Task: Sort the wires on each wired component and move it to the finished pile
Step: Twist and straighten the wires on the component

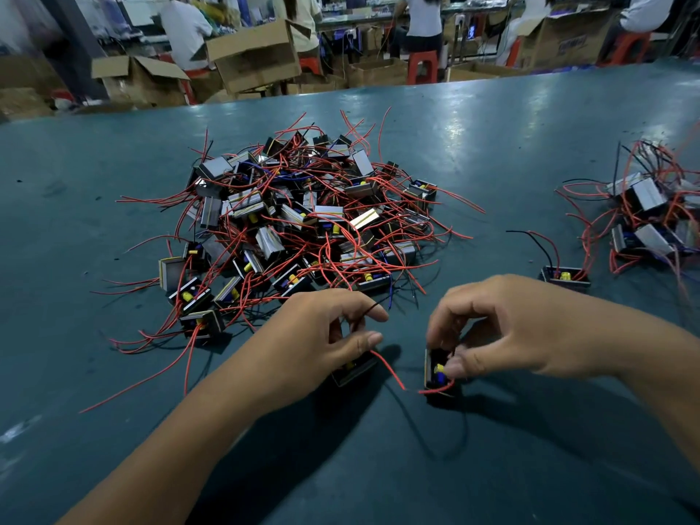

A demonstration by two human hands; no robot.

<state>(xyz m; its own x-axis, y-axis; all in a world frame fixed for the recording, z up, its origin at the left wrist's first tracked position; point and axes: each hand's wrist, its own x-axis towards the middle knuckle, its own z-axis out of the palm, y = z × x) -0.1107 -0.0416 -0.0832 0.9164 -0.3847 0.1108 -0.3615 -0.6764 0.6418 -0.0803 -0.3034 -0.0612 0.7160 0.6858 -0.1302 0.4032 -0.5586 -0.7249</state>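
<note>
My left hand [322, 335] grips a small black wired component [356, 371] low over the green table, with a thin black wire looped past the forefinger and a red wire [388, 371] trailing right from it. My right hand [500, 327] pinches a second black component [439, 373] that stands on end, showing a yellow part and a short red wire at its base. A big tangled pile of components with red wires [303, 217] lies just behind my hands. A smaller pile [651, 217] sits at the far right.
One single component [566, 276] with a black and a red wire lies between the right pile and my right hand. The green table [492, 145] stretches back to its far edge. Beyond it stand cardboard boxes [257, 54], red stools and seated people.
</note>
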